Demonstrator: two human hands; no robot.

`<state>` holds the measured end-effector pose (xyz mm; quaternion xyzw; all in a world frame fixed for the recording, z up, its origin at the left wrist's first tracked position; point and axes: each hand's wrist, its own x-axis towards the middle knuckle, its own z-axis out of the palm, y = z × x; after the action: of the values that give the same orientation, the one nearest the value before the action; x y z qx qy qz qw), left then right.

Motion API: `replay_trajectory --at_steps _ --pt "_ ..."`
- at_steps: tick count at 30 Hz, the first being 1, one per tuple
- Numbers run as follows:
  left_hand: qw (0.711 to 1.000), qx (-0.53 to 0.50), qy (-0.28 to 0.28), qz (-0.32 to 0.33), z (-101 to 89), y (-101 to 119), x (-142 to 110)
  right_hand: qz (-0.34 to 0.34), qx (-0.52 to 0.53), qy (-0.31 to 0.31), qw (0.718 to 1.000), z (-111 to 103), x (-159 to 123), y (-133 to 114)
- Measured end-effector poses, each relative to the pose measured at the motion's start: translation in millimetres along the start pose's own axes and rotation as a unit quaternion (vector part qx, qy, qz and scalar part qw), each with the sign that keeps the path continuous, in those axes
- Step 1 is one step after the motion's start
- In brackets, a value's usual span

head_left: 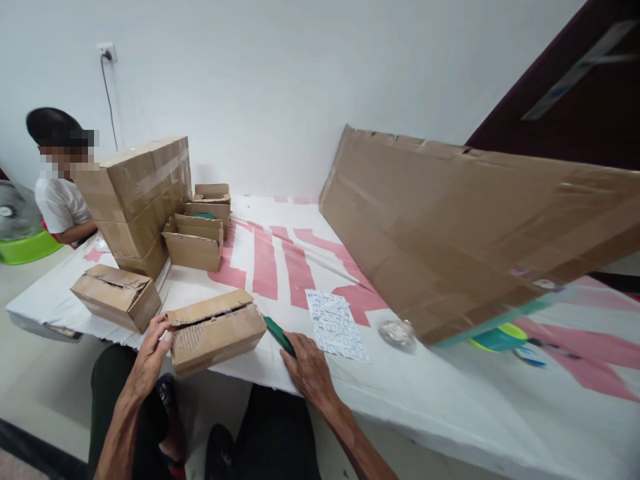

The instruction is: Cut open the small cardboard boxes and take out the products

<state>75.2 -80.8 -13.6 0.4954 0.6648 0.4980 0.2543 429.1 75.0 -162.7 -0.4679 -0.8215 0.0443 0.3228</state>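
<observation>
A small cardboard box (217,333) lies near the front edge of the cloth-covered table, its top flaps meeting at a ragged, slightly gaping seam. My left hand (156,347) grips the box's left end, thumb on the near side and fingers at the top corner. In my right hand (310,367) is a slim, dark green object (280,335), its far tip against or just beside the box's right end; its kind is not clear. Left of my left hand sits a second small cardboard box (117,297), flaps not fully closed.
Stacked cartons (145,193) stand at the left, beside open small boxes (193,247). A large cardboard sheet (465,233) leans across the right. A printed sticker sheet (337,325), a clear tape roll (397,335) and a green-yellow round object (500,338) lie right. Another person (63,193) sits far left.
</observation>
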Motion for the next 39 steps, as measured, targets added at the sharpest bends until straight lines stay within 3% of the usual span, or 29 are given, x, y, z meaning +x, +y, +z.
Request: replay_trajectory --at_steps 4,9,21,26,29,32,36,39 --pt "0.999 -0.035 -0.008 -0.038 1.2 6 1 0.001 0.000 -0.007 1.000 -2 1 -1" --pt "0.999 -0.032 -0.040 -0.004 1.6 9 -2 0.009 0.006 -0.025 1.000 -2 2 1" --pt "0.994 -0.012 -0.112 -0.004 -2.9 20 -9 0.019 -0.034 -0.040 0.998 -4 10 -1" --pt "0.991 0.006 -0.132 0.001 -5.9 26 -10 0.014 0.042 -0.029 0.999 -13 18 -5" --pt "0.989 0.021 -0.148 0.011 -9.5 30 -7 0.032 0.140 0.027 0.989 -33 35 -21" --pt "0.987 0.033 -0.158 0.018 -11.5 32 -2 0.030 0.206 0.059 0.976 -60 58 -52" --pt "0.983 0.057 -0.171 0.032 -10.6 36 6 -0.034 0.154 -0.012 0.987 -84 82 -96" --pt "0.982 0.066 -0.174 0.036 -8.2 42 7 -0.039 0.075 -0.080 0.993 -88 91 -113"
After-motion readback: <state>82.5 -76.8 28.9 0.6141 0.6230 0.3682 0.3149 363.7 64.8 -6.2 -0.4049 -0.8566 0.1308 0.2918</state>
